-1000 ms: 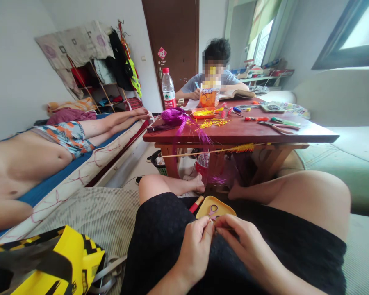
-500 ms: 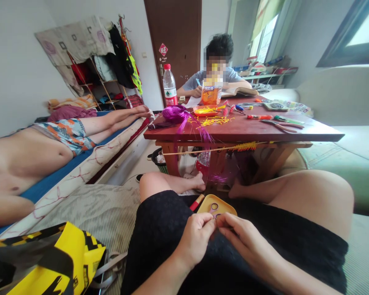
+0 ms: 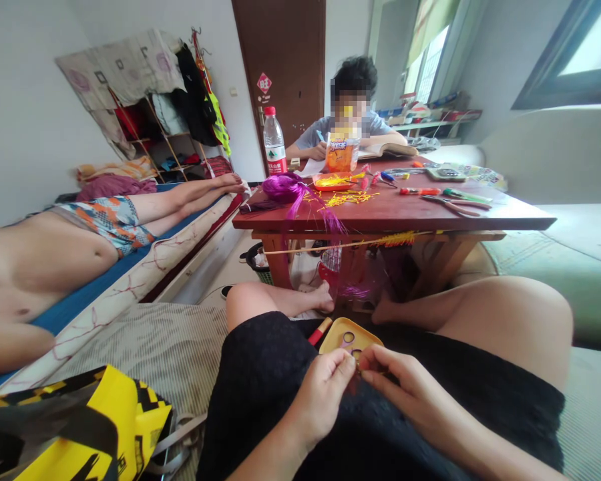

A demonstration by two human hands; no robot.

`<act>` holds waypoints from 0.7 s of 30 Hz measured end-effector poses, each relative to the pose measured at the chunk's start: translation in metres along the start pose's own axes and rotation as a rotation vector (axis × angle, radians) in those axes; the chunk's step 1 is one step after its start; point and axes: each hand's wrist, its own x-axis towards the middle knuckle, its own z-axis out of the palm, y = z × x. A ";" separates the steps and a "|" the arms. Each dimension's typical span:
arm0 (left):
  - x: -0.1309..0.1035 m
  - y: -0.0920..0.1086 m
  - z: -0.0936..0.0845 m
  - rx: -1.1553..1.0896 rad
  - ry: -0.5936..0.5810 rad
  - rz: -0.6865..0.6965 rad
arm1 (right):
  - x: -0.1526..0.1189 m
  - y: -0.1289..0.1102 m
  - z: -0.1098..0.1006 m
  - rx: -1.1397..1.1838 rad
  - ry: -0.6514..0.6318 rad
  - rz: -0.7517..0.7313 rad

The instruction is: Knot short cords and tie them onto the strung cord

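Pinching together over the lap, the left hand (image 3: 325, 391) and the right hand (image 3: 405, 387) meet fingertip to fingertip just in front of the yellow tray (image 3: 349, 336), which rests on the black skirt (image 3: 260, 387) between the knees. Each grip is closed down to a fine pinch on something very small, perhaps a thin strand or bead; it is too tiny to name. The tray carries a few small rings, and a red-handled tool (image 3: 319, 331) lies touching its left edge. As a judgement, the work looks mid-way: the table (image 3: 431, 217) ahead is strewn with yellow snippets (image 3: 348, 198), a purple fibre bundle (image 3: 285, 189) and an orange tray (image 3: 335, 181) of more pieces, and a cord (image 3: 330, 247) strung under its edge bears only a short stretch of finished tufts. Compared with half a second earlier, both hands have crept slightly toward the tray and the fingertips sit closer together; the tray, tool and table things have not shifted.
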 end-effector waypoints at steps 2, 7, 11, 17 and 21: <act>-0.003 0.004 -0.002 -0.009 -0.013 0.000 | 0.001 -0.002 -0.001 0.005 0.015 0.013; -0.006 0.008 -0.003 -0.090 0.008 -0.030 | -0.001 -0.010 -0.004 -0.002 0.001 0.022; -0.008 0.009 -0.001 -0.073 0.025 -0.040 | -0.004 -0.013 -0.003 0.040 0.031 0.055; -0.013 0.011 0.002 -0.047 0.066 0.019 | -0.003 -0.011 0.001 0.366 0.052 0.191; -0.014 0.012 0.001 -0.037 0.048 0.022 | -0.002 -0.013 0.001 0.396 0.080 0.204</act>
